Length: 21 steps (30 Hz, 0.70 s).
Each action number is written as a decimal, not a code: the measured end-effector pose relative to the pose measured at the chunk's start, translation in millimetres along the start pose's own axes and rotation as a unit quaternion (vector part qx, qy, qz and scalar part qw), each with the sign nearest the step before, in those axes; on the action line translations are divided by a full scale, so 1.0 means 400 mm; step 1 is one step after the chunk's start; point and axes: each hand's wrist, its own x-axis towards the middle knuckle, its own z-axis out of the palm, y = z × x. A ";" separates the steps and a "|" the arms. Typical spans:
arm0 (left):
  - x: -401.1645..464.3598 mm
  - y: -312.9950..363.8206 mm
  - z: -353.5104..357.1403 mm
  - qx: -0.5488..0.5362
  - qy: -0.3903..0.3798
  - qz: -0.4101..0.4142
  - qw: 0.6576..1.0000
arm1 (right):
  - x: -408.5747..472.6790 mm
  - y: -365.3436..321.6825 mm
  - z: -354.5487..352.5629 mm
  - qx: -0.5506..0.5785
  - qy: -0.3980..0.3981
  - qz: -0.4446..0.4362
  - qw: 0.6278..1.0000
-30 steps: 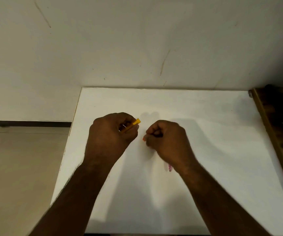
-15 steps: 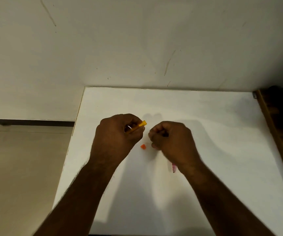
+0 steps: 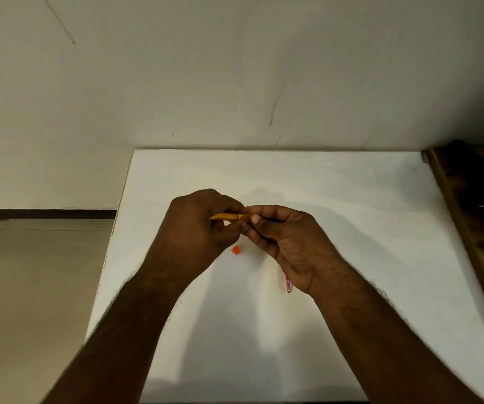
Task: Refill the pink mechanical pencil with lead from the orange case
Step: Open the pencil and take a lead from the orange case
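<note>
My left hand [image 3: 197, 225] grips the slim orange lead case [image 3: 229, 217], held level above the white table [image 3: 351, 214]. My right hand [image 3: 287, 240] has its thumb and fingertips pinched at the case's right end; whether a lead is between them is too small to see. The small orange cap [image 3: 236, 250] lies loose on the table just below both hands. Only the tip end of the pink mechanical pencil [image 3: 288, 285] shows on the table, sticking out from under my right wrist.
A dark wooden piece of furniture [image 3: 468, 228] borders the table's right side. The wall rises right behind the table's far edge. Past the table's left edge is tiled floor [image 3: 30, 287].
The orange cap came off in my right hand and was dropped on the table. My right hand then moved back up to the case's open end, and the left hand turned the case level.
</note>
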 end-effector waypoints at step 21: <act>0.004 -0.025 -0.001 -0.135 0.048 -0.103 0.984 | 0.013 -0.031 -0.028 -0.211 0.093 -0.194 0.953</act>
